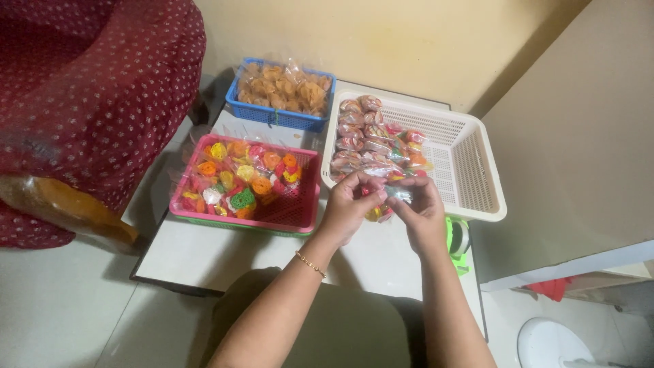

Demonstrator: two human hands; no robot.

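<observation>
**Clear plastic packet held in both my hands over a low table**

Clear plastic is what I am pinching: a small packet point(390, 197) of bright snack pieces, held between my two hands above the white table point(204, 252). My left hand point(349, 204) grips the packet's left side with fingertips closed on it, and a thin gold bracelet point(310, 264) sits on that wrist. My right hand point(421, 208) grips the right side the same way, fingers curled over the top edge. Yellow and red pieces show just below my fingers, though my hands hide most of the packet.

Just beyond my hands stands a white basket point(470, 163) with slotted walls. Its left half holds a pile of filled packets point(371, 140) (some orange and brown, some mixed colours); its right half is bare. My hands hover at its near left corner.

To the left, on the same table, sits a pink basket point(300, 215) holding loose coloured snacks point(238, 177) in orange, yellow, green and red, wrapped in clear plastic. Behind it, against the yellow wall, a blue basket point(272, 117) is heaped with golden-brown snacks point(286, 88).

Near my right wrist, a green tape dispenser point(458, 238) rests at the table's edge, partly hidden. At far left is a dark red cloth point(95, 88) with small pale dots.
</observation>
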